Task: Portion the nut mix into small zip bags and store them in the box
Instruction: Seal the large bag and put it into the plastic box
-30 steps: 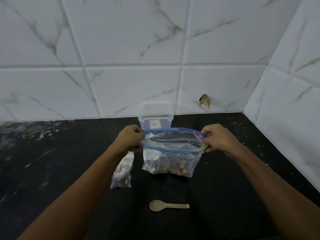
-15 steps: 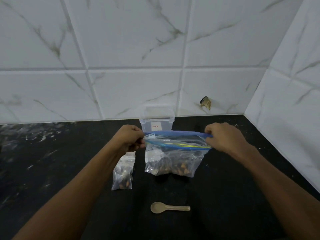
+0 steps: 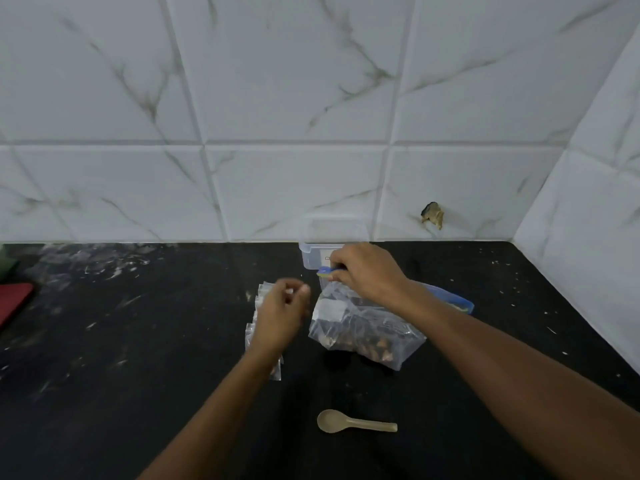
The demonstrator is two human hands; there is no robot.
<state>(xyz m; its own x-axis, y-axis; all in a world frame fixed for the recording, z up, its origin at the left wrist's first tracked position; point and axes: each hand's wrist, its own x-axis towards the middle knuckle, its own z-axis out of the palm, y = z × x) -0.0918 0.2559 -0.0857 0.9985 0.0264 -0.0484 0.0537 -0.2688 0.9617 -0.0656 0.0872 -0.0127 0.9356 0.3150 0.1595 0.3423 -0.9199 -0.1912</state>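
Note:
The big clear zip bag of nut mix (image 3: 363,332) lies on the black counter, its blue zip strip running from upper left to lower right. My right hand (image 3: 367,271) pinches the left end of that strip. My left hand (image 3: 282,315) hovers just left of the bag, blurred, fingers loosely curled and holding nothing. Under my left hand lies a small filled zip bag (image 3: 251,336), mostly hidden. The clear plastic box (image 3: 313,259) stands against the wall behind my right hand.
A beige spoon (image 3: 356,422) lies on the black counter (image 3: 138,341) nearer to me. A red object (image 3: 14,303) sits at the far left edge. White tiled walls close the back and the right side.
My left hand let go of the big bag's zip and dropped to the left. My right hand slid leftward along the strip, and the bag mouth went from held wide to pressed flat.

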